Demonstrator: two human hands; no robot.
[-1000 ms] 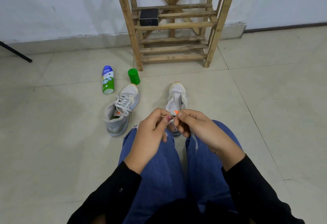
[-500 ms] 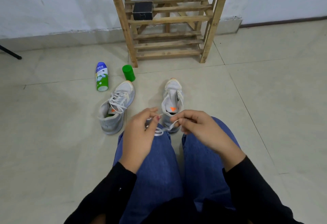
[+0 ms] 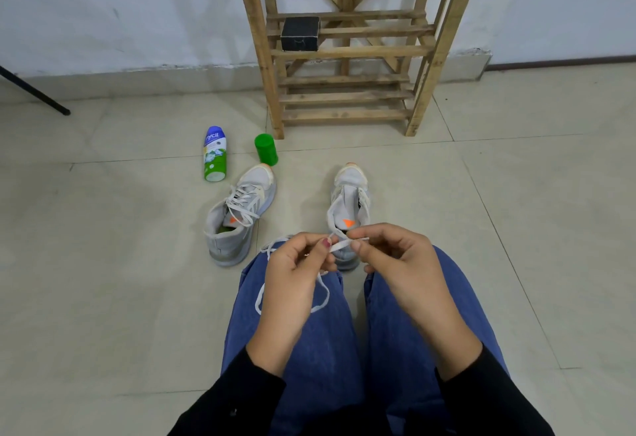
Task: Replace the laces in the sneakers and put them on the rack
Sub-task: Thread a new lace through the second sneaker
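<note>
- One loose white flat shoelace (image 3: 339, 245), pinched between both hands above the knees, slack looping down over the left blue-denim trouser leg (image 3: 309, 342).
- Left hand (image 3: 296, 275): thumb and fingers closed on the lace, thumbnail painted dark red.
- Right hand (image 3: 395, 256): fingertips nipped on the lace's other stretch, just beside the left thumb.
- Straight ahead on the pale tiled floor (image 3: 516, 229): unlaced light-grey sneaker with orange triangle tag (image 3: 349, 191), toe towards the wall, heel partly hidden behind the hands.
- To its left, apart: laced light-grey sneaker (image 3: 237, 210), angled, toe towards the rack.
- Beyond that: green cylindrical cap (image 3: 266, 149) upright, and blue-and-green powder bottle (image 3: 215, 153) lying beside it.
- Against the white wall: slatted wooden shoe rack (image 3: 344, 98), with a small black box (image 3: 300, 33) on an upper shelf.
- Far left: black rod (image 3: 34, 91) slanting to the floor.
- Nearest the camera: black sleeves (image 3: 481, 401) at both wrists.
</note>
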